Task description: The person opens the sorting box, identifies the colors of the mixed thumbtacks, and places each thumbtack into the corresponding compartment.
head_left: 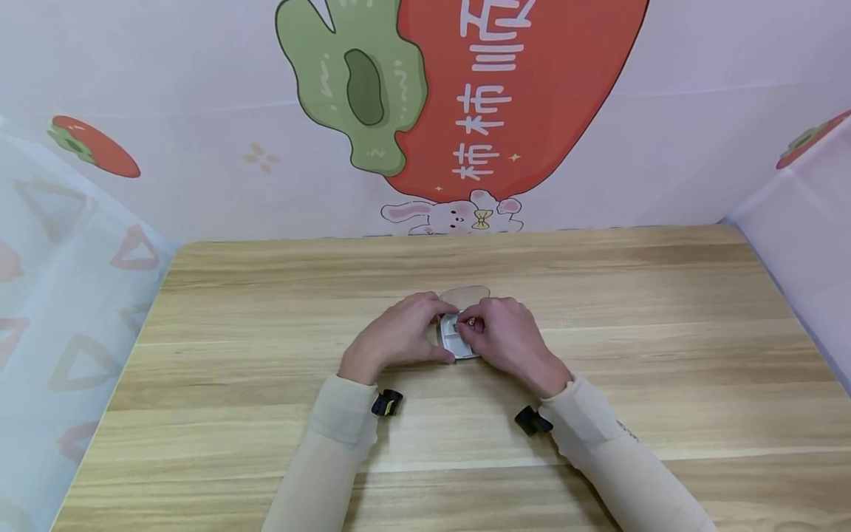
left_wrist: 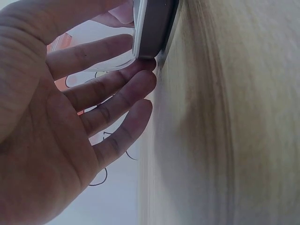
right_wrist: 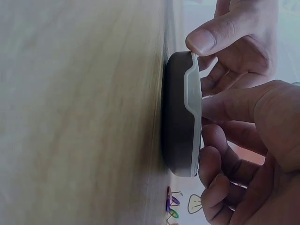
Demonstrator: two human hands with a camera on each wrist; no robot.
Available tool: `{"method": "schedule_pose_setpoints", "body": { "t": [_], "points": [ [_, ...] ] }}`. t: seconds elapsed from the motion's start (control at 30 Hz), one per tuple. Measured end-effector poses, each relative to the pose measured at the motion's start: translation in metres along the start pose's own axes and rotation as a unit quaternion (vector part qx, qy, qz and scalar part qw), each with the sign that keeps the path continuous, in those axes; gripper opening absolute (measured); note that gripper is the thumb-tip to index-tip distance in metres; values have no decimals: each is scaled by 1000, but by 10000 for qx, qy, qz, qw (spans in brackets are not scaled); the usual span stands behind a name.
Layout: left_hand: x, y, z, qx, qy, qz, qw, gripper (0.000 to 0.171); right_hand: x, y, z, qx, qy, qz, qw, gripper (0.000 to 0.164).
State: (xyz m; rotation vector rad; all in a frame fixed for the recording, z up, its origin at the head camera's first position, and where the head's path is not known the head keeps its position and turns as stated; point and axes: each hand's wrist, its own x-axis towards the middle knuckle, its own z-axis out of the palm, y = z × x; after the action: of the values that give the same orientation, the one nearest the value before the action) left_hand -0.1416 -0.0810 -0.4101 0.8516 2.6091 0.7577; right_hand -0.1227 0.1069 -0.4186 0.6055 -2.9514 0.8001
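Observation:
A small box (head_left: 453, 344) with a white divided inside and a dark outer wall (right_wrist: 179, 122) lies on the table with its clear lid (head_left: 465, 296) raised at the far side. My left hand (head_left: 407, 332) holds the box from the left, thumb at the near edge and index finger toward the far edge; its other fingers spread loosely in the left wrist view. My right hand (head_left: 507, 336) reaches over the box from the right, thumb and index fingertips down in a compartment and the other fingers curled. Whatever lies between those fingertips is hidden.
Small coloured loops (right_wrist: 173, 206), purple and green among them, show beyond the box in the right wrist view. The wooden table (head_left: 253, 443) ends at a printed cloth backdrop (head_left: 219, 177) behind, with cloth at both sides too.

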Motion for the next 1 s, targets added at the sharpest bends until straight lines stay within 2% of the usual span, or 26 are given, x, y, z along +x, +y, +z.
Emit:
{"method": "schedule_pose_setpoints", "body": {
  "t": [0.43,0.77,1.0],
  "points": [
    [0,-1,-1,48,30,23,10000,63,1,1,-1,20,41,-65,10000,11],
    [-1,-2,-5,-20,-49,-187,9998,66,0,4,-21,360,92,-21,9993,8],
    [-4,-5,-7,-120,-8,-362,9993,67,2,12,-33,543,138,220,9982,7]
  ]
}}
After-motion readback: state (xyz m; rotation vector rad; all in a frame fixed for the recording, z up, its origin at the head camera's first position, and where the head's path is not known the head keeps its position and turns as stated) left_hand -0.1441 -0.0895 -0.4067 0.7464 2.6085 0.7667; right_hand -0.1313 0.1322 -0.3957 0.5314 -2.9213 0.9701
